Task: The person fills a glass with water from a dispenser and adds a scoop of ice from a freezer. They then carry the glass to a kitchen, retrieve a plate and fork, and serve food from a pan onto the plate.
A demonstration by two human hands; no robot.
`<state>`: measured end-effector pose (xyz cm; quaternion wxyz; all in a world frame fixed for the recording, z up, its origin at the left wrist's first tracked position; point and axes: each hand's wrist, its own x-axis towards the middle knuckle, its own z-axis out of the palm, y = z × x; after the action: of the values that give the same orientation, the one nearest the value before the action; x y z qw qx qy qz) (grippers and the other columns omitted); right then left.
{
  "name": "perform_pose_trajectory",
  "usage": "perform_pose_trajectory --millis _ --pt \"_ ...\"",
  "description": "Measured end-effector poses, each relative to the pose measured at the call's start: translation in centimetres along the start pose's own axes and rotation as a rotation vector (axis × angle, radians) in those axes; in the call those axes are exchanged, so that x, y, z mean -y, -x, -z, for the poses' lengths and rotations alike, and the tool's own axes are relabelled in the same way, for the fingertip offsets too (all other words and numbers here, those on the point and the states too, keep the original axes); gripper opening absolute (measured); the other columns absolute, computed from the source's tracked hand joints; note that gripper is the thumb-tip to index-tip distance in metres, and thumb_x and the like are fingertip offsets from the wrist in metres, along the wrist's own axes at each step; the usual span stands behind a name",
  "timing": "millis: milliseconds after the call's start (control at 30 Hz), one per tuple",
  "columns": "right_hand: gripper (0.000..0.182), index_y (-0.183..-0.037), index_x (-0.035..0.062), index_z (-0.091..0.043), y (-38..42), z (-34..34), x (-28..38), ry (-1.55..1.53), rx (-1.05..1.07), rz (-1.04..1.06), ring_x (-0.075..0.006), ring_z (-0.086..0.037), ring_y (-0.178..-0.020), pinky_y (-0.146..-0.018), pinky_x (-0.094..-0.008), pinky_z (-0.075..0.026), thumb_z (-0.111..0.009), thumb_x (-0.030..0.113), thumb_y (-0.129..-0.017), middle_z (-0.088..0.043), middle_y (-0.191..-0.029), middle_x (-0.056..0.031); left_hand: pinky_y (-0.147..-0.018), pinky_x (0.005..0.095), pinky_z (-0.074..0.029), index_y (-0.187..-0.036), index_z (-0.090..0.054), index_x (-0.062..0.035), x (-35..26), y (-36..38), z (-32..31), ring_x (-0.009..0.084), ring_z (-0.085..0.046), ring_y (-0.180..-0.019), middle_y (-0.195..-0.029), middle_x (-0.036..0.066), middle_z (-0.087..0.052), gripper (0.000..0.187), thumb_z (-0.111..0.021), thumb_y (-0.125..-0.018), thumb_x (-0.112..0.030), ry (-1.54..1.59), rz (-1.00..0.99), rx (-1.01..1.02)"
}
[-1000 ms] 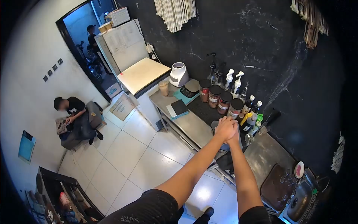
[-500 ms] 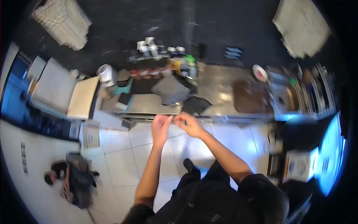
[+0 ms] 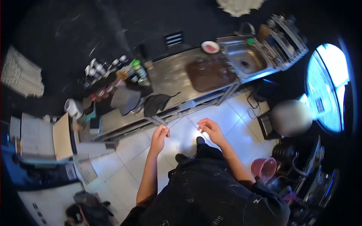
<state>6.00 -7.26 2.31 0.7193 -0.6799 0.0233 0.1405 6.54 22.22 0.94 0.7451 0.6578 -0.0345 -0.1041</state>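
1. nearest in front of you is a black cloth-like piece (image 3: pixel 156 104), soft and limp, with uneven edges and shallow folds. it lies at the front of the metal counter (image 3: pixel 167 71), its lower part reaching the counter's edge. a thin, dark tail runs out from its upper right side, pointing away to your right.
2. just beside it, on your left, you have a grey cloth-like piece (image 3: pixel 125 100). it is matte, wider than the black one, and spread out with a slightly raised, rounded middle and drooping edges. it also sits on the counter, close to the front. you cannot tell what, if anything, is under it, as the view is blurred.
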Motion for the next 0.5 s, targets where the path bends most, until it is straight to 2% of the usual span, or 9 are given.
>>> perform_pose_trajectory --millis 67,167,200,300,367,433,467,500 --pt "0.022 -0.118 -0.0005 -0.063 -0.7 2.7 2.0 0.009 0.109 0.146 -0.0131 -0.062 -0.084 -0.079 -0.0283 -0.051 -0.058 0.013 -0.101 -0.069 -0.097 -0.0071 -0.076 0.0273 -0.046 -0.09 -0.06 -0.0012 -3.5 -2.2 -4.0 0.0125 -0.058 -0.081 -0.081 0.003 -0.061 0.018 -0.059 -0.101 -0.016 -0.03 -0.037 -0.012" --pt "0.023 -0.118 0.0 -0.063 0.1 7.8 5.0 -0.005 -0.015 0.189 -0.0133 -0.062 -0.085 -0.08 -0.0287 -0.051 -0.058 0.015 -0.102 -0.069 -0.099 -0.0071 -0.078 0.0282 -0.049 -0.092 -0.065 0.0004 -4.0 -6.0 -8.8 0.0135 -0.061 -0.08 -0.083 0.005 -0.066 0.016 -0.063 -0.099 -0.014 -0.125 0.038 0.074" --pt "0.023 -0.118 0.0001 -0.063 0.3 9.7 4.8 -0.025 -0.06 0.196 -0.0132 -0.062 -0.085 -0.081 -0.0288 -0.051 -0.057 0.016 -0.103 -0.069 -0.099 -0.007 -0.078 0.0284 -0.05 -0.09 -0.066 0.0001 -3.7 -7.0 -10.7 0.0136 -0.061 -0.079 -0.082 0.005 -0.066 0.017 -0.064 -0.099 -0.015 -0.156 0.052 0.081" --pt "0.023 -0.118 0.0004 -0.064 0.3 17.1 1.6 -0.073 -0.146 0.169 -0.0119 -0.062 -0.083 -0.08 -0.0287 -0.051 -0.057 0.018 -0.104 -0.07 -0.096 -0.0056 -0.076 0.0284 -0.05 -0.089 -0.066 -0.0022 0.6 -12.3 -16.7 0.0126 -0.061 -0.079 -0.082 0.005 -0.066 0.016 -0.064 -0.099 -0.015 -0.123 -0.127 0.255" --pt "0.023 -0.117 0.0015 -0.064 -0.2 23.0 0.6 -0.048 -0.136 0.17 -0.0118 -0.062 -0.083 -0.08 -0.0288 -0.052 -0.058 0.019 -0.104 -0.07 -0.095 -0.0045 -0.071 0.0296 -0.048 -0.08 -0.058 -0.005 1.8 -14.3 -21.3 0.012 -0.057 -0.073 -0.076 0.004 -0.061 0.025 -0.063 -0.099 -0.019 -0.23 -0.007 0.201" --pt "0.022 -0.116 0.0024 -0.064 -0.4 29.0 4.0 0.007 -0.147 0.185 -0.0123 -0.063 -0.084 -0.08 -0.0288 -0.052 -0.059 0.019 -0.103 -0.07 -0.095 -0.0042 -0.071 0.029 -0.046 -0.077 -0.051 -0.0087 2.2 -17.9 -27.3 0.0118 -0.055 -0.071 -0.073 0.002 -0.056 0.029 -0.061 -0.101 -0.022 -0.038 -0.023 0.214" --pt "0.021 -0.116 0.0029 -0.064 -0.1 31.7 6.3 0.052 -0.2 0.238 -0.0123 -0.063 -0.084 -0.079 -0.0284 -0.051 -0.059 0.019 -0.103 -0.07 -0.093 -0.0035 -0.071 0.0276 -0.045 -0.078 -0.048 -0.0095 1.7 -20.0 -30.1 0.0119 -0.054 -0.072 -0.073 0.001 -0.053 0.029 -0.06 -0.102 -0.022 -0.1 0.038 0.246" --pt "0.02 -0.114 0.0021 -0.065 -0.3 34.7 8.0 0.028 -0.237 0.295 -0.0114 -0.062 -0.083 -0.078 -0.0279 -0.051 -0.059 0.018 -0.103 -0.069 -0.092 -0.0032 -0.071 0.0267 -0.044 -0.082 -0.048 -0.0094 1.9 -22.2 -33.0 0.013 -0.054 -0.072 -0.075 0.002 -0.053 0.028 -0.054 -0.105 -0.024 -0.003 0.046 0.303"
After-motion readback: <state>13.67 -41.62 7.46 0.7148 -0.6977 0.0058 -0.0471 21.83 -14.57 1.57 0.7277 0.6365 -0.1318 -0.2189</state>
